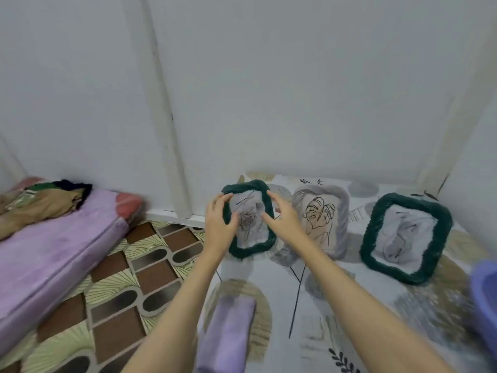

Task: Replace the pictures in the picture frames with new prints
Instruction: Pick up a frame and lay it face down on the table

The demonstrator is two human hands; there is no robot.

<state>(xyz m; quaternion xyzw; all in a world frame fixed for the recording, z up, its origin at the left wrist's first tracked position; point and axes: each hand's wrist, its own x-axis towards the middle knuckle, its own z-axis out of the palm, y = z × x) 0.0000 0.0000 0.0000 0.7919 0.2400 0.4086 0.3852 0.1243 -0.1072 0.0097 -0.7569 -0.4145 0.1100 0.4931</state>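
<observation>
The left hand [219, 222] is curling its fingers round the left side of a green frame [248, 219] standing on the leafy bed sheet [349, 305]. The right hand [282, 220] (fingers spread, holding nothing) is reaching for the frame's right side.

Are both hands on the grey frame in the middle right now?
No, the left hand and right hand are at the sides of the leftmost green frame; the grey frame stands untouched beside it.

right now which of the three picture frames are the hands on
The dark green frame on the left. The left hand and right hand flank it; the grey frame and other green frame stand untouched.
</observation>
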